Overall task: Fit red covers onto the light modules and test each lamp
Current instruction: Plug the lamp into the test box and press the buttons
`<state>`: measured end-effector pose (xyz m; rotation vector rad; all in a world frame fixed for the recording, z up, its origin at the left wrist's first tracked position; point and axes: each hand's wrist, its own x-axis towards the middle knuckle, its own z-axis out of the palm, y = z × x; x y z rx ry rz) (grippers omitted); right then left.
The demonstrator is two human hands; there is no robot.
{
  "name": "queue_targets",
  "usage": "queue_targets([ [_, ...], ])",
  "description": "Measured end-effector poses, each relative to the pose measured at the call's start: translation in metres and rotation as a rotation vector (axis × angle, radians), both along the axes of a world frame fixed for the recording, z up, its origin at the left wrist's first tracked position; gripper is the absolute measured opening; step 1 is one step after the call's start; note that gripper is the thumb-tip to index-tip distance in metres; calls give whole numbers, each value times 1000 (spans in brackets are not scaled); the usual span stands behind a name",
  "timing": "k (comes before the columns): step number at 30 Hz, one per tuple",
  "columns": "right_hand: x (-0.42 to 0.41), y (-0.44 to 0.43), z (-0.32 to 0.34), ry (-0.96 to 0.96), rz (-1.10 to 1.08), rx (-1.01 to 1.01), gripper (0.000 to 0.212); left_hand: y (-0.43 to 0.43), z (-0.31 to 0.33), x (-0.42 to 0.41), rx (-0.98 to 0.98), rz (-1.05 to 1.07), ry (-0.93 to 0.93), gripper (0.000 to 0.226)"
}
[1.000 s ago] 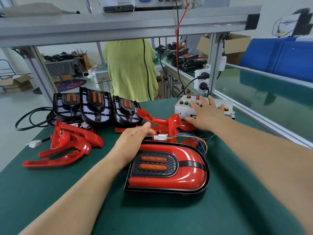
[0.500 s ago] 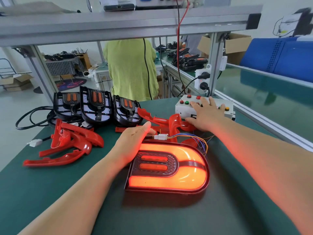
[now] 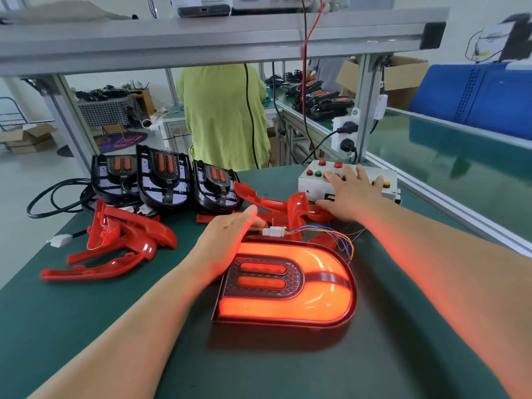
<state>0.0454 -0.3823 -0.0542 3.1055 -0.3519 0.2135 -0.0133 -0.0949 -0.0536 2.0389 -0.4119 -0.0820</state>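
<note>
**Green desk, lamp aglow: the cover test is live**

Green matting covers the desk (image 3: 86,326), which sits under an aluminium frame (image 3: 201,33), with another person in a green shirt (image 3: 224,116) standing beyond it. The covered lamp (image 3: 316,306) lies near the middle of the desk. It now glows orange-red all round its U-shaped cover. A second ago it was dark, half a second ago it had come on, and the light has held since.

The right hand (image 3: 351,194) lies flat on the white button box (image 3: 313,185) at the far right. Its fingers are straight and spread over the buttons, so its grip is wide and holds nothing. The left hand (image 3: 227,240) rests at the lamp's far-left corner, beside the white connector (image 3: 273,231), whose coloured wires (image 3: 331,234) run towards the box. Its fingertips are tucked from view, so I cannot tell whether the grip pinches the connector or merely steadies the lamp.

I judge that this unit passes its main-light check, though other buttons may remain to be tried. Three bare light modules (image 3: 165,180) stand at the far left with loose red covers (image 3: 123,240) heaped just in front, so much fitting remains.
</note>
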Motion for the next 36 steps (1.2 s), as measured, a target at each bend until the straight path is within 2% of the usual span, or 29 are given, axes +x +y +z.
queue_targets([
  [36, -10, 5, 8, -32, 18, -11, 82, 0, -3, -1, -41, 12, 0, 52],
])
